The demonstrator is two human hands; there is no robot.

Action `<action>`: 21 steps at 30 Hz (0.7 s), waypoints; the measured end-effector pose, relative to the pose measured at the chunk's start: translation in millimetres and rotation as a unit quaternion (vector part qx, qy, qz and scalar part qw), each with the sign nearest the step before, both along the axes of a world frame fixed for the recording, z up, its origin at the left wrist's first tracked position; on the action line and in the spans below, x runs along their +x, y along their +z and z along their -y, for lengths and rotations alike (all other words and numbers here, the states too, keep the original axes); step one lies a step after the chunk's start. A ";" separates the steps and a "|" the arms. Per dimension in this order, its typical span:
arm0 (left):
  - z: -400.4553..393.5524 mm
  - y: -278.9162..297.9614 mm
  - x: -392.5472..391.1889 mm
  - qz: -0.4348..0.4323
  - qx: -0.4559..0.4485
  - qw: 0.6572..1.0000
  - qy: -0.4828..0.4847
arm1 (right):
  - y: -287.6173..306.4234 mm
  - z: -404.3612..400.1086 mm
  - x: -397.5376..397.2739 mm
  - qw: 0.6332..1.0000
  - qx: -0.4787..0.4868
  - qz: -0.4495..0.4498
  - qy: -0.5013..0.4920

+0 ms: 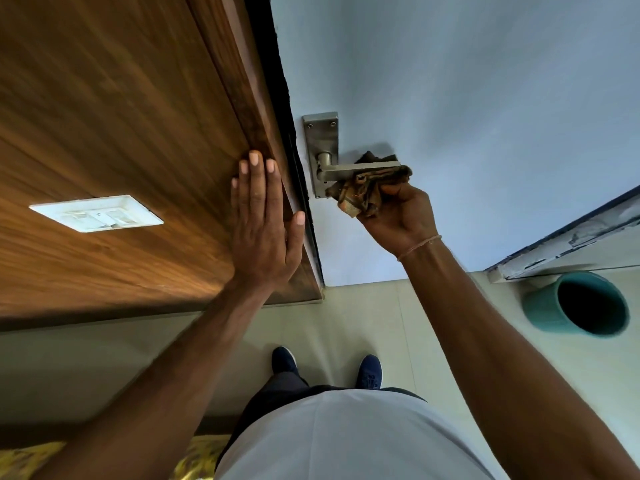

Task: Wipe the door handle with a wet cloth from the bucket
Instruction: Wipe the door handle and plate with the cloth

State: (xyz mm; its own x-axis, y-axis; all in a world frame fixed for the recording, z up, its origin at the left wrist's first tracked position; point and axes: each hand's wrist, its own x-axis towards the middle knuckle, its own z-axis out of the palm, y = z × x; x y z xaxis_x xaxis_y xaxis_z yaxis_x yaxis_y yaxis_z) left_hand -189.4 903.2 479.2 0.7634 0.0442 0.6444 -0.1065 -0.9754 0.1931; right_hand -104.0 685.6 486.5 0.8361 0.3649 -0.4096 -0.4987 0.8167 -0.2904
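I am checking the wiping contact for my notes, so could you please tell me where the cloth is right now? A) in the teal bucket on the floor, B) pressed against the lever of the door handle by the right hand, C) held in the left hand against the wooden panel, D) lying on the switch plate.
B: the right hand bunches the cloth against the door handle lever.

The pale door (485, 98) lies bare above and right of the door handle (363, 168); the left hand (263, 223) flat on the wooden panel (121, 116) blocks the left; the bucket (575, 303) stands well apart.
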 end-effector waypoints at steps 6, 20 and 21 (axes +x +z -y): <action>2.8 0.3 0.6 0.000 -0.003 1.000 0.006 | 16.3 -3.2 -14.8 0.832 -0.492 0.176 -0.183; 0.9 3.9 -2.5 -0.007 -0.011 1.000 -0.007 | 7.4 -68.3 -7.3 0.164 -0.787 0.577 -0.147; 1.6 4.4 -2.5 -0.006 -0.012 1.000 -0.007 | 3.5 -65.5 -3.3 0.139 -0.777 0.595 -0.151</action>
